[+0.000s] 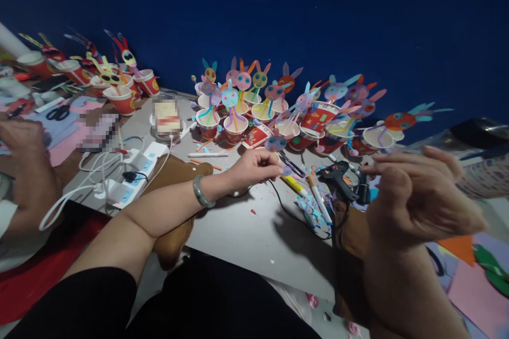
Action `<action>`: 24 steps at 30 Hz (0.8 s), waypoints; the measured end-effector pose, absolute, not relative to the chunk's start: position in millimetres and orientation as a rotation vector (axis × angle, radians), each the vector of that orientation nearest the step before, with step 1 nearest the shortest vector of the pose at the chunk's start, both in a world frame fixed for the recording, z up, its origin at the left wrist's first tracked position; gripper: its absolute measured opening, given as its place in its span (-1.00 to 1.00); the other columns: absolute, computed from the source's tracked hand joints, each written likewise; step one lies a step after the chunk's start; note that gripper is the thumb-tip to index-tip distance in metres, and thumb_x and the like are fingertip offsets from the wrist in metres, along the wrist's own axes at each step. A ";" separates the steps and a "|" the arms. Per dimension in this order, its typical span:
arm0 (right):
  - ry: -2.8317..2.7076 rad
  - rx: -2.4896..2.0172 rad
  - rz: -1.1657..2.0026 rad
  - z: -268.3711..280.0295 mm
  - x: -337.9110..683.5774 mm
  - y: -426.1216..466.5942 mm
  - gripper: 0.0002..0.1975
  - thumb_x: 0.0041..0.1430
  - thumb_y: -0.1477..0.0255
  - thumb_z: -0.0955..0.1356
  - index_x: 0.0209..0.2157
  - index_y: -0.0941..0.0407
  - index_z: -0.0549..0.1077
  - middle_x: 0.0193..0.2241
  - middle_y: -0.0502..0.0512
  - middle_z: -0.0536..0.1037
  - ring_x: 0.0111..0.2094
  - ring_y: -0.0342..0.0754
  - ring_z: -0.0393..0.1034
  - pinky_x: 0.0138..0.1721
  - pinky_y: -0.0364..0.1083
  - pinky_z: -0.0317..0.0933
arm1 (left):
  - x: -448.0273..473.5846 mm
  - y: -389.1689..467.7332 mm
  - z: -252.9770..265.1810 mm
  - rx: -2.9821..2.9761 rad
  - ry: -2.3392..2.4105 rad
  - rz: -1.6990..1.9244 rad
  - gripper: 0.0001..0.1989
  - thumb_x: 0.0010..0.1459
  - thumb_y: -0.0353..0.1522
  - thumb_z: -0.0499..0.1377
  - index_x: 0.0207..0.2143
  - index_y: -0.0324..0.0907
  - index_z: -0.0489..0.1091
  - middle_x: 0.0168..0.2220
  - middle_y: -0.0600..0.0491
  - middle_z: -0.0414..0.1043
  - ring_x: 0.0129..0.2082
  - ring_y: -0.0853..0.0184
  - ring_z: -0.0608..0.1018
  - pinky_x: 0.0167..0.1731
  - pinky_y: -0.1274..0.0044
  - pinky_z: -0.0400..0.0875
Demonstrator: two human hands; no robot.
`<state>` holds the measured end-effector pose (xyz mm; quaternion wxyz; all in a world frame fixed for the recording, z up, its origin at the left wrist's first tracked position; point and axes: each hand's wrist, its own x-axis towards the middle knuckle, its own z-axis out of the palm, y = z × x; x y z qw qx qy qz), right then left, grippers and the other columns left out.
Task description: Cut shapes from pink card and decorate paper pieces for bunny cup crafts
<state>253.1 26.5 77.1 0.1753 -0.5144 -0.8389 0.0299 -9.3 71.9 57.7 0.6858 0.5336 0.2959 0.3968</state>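
Note:
Near the middle, my left hand [260,166] is closed in a pinch on a small purple paper piece [285,170], partly hidden by the fingertips. My right hand [423,204] hovers at the right, its fingers stretched towards the left; nothing shows in it. Below and between the hands are a black glue gun [339,179], a yellow marker [294,185], a white marker with an orange cap [319,200] and a dark purple cutter-like tool [292,164]. Just behind my left hand, a purple-blue paper face [275,143] stands among the cups.
Red paper cups [234,135] with paper rabbit figures crowd the back. At left are a white power strip [137,175] with tangled cables, black scissors [58,109] and another person's hand [22,135]. A patterned pouch [315,217] lies in front; coloured paper [477,291] is at right.

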 end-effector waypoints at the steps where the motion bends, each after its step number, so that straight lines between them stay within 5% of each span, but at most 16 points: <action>1: -2.385 -1.492 0.080 78.9 253.8 28.6 -0.63 0.14 0.11 0.37 -0.14 0.05 0.55 -0.39 0.19 0.60 -0.30 0.16 0.50 -0.30 0.06 0.31 | -8.9 71.6 58.5 1.190 0.670 0.893 -0.64 -0.05 -0.16 0.39 -0.50 -0.26 0.38 -0.63 0.20 0.30 -0.67 0.61 0.26 -0.65 0.65 0.09; 11: -2.425 -1.984 0.294 58.1 240.7 48.1 -0.70 0.20 0.23 0.32 -0.15 0.12 0.53 -0.31 0.14 0.66 -0.36 0.06 0.51 -0.42 -0.08 0.15 | -8.8 69.3 63.3 1.128 0.693 0.962 -0.65 -0.08 -0.19 0.38 -0.50 -0.25 0.35 -0.64 0.19 0.31 -0.72 0.61 0.21 -0.71 0.65 0.01; 18: -2.620 -1.859 0.006 28.3 228.8 53.7 -0.71 0.20 0.22 0.34 -0.31 0.17 0.54 -0.33 0.25 0.60 -0.28 0.11 0.45 -0.28 -0.04 0.15 | -8.0 69.5 63.1 1.128 0.727 0.965 -0.68 -0.06 -0.21 0.36 -0.50 -0.24 0.34 -0.63 0.19 0.32 -0.71 0.62 0.22 -0.71 0.65 0.01; 24: -2.568 -1.903 0.118 22.2 229.2 55.7 -0.79 0.17 0.32 0.33 -0.35 0.16 0.53 -0.35 0.23 0.60 -0.32 0.05 0.45 -0.33 -0.08 0.16 | -7.9 68.8 61.7 1.132 0.706 0.974 -0.71 -0.05 -0.25 0.34 -0.51 -0.24 0.34 -0.64 0.20 0.31 -0.72 0.62 0.21 -0.71 0.66 0.03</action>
